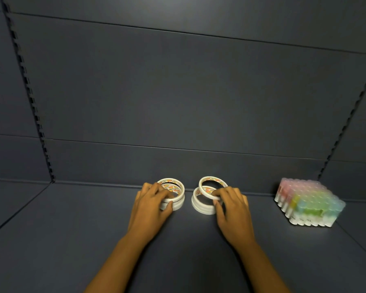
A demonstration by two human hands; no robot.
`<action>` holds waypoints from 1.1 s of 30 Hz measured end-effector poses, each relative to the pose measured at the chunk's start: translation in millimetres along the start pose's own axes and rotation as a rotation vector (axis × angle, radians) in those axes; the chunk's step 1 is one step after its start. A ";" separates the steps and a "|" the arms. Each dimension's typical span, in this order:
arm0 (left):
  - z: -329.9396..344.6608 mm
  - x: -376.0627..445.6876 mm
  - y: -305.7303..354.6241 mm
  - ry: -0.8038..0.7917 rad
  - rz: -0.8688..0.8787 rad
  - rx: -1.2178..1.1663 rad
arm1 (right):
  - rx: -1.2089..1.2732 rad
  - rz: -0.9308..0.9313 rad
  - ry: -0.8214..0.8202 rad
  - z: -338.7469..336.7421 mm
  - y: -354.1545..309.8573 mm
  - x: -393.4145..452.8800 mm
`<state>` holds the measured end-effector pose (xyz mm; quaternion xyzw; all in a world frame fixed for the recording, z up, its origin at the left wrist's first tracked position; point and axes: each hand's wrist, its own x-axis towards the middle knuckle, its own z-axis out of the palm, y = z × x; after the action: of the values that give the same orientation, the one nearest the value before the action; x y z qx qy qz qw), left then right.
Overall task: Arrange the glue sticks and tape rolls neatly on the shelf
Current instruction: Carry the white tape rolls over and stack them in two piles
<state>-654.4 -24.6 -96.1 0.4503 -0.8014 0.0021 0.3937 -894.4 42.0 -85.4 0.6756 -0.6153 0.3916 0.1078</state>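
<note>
White tape rolls sit in two stacks near the back of the dark shelf. My left hand curls around the left stack; my right hand pinches the tilted top roll of the right stack. Coloured print lines the cores, too blurred to read. At three o'clock, well apart, stands the block of glue sticks with pastel caps.

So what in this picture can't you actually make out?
All in the head view:
- Left tape stack: its near side is hidden by the left hand, so the roll count is unclear.
- Right tape stack: the right hand covers its right edge.
- Glue sticks: blurred, labels unreadable.
- Both elbows: cut off by the bottom edge.
</note>
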 end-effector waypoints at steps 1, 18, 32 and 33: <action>0.6 -0.8 -0.8 -0.010 -0.003 0.007 | -0.001 0.002 -0.009 0.7 0.1 0.0; 0.3 -5.5 1.6 -0.025 -0.030 0.036 | 0.014 -0.026 -0.123 5.0 2.8 -1.8; -87.9 -15.8 -4.7 -0.065 -0.022 0.080 | 0.103 -0.087 -0.136 -2.9 -52.4 12.4; -99.2 -16.9 -9.9 -0.073 -0.036 0.110 | 0.111 -0.114 -0.183 0.5 -63.7 16.4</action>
<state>-580.0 17.2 -41.7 0.4854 -0.8056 0.0223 0.3388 -836.9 43.4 -53.4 0.7471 -0.5607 0.3553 0.0357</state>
